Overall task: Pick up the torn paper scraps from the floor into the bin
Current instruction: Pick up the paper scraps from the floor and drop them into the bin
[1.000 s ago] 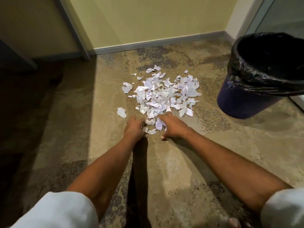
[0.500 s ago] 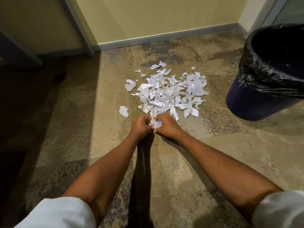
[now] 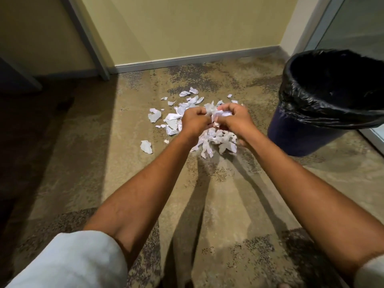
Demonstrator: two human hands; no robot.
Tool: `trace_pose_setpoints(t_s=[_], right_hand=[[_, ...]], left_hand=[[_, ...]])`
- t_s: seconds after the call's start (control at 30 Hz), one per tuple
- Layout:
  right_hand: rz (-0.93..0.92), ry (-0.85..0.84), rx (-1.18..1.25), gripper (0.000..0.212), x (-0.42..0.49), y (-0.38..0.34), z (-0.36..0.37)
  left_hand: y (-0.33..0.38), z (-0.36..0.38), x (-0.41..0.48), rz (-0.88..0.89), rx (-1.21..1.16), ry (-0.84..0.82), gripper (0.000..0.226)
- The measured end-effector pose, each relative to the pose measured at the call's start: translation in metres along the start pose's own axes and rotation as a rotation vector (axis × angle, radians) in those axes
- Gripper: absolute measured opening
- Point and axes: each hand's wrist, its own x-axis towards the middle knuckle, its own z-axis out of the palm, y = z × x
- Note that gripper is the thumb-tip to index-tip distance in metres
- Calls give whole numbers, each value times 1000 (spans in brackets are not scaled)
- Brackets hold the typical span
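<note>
Paper scraps [image 3: 220,140] are showing in two places at the centre of the frame: a crumpled handful [image 3: 215,113] is being clutched between both hands, and the rest are lying spread on the floor [image 3: 128,183] around and below them. The left hand [image 3: 194,121] is curling its fingers round the left side of the handful, its back facing the camera. The right hand [image 3: 235,119] is curling its fingers over the right side. White paper is peeking out only in the narrow gap between the two sets of fingertips and just above them. The two hands are crowding close together; whether they are touching each other, I cannot tell.

Both hands are covering the middle of the loose pile, so scraps are fanning out to the left, above and below the knuckles. One stray piece [image 3: 146,146] is lying apart, to the lower left of the pile. Bare forearms are running down to white sleeves [image 3: 68,260] in the bottom corners.

At the right edge a dark blue bin [image 3: 307,138] is standing upright, its mouth open and its black liner [image 3: 332,109] folding over the rim; it is sitting near the pile's right side without touching it. A yellow wall [image 3: 187,28] is closing off the top of the frame
</note>
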Motion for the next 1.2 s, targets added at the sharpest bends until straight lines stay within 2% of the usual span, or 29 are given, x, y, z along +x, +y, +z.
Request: trace_pose_setpoints(t_s=[0.27,0.4,0.5,0.6,0.67,0.83,0.97,1.0,1.07,1.2], right_hand=[[-272,174,43,29,-16,-93,-96],[-383,294,89,34,-35,-128,-142],[-466,373,104,32,-49,-145,-175],[-507,438,79,31,-57,-149,-204],[-502,484,74,31,-60,-147,-222],[-459,578,62,31,-56,-129,-250],[-337,621,16,32,-38,-100,-260],[-294,631,-33,33,-33,-92,-262],[-217,619,-152,35,-25,-78,-264],[-65,622,-295,49,-16,-63,-263]], left_hand=[[117,81,5,248,66,-28,19],[170,125,-17,464,206,-6,23],[197,154,-33,592,203,-109,16],[206,179,-43,614,136,-258,16],[207,195,-46,628,77,-347,6],[198,227,-41,631,93,-473,12],[182,241,-29,530,175,-510,39],[178,242,-25,508,220,-509,34],[170,240,-22,461,274,-489,8],[165,222,-23,385,198,-390,39]])
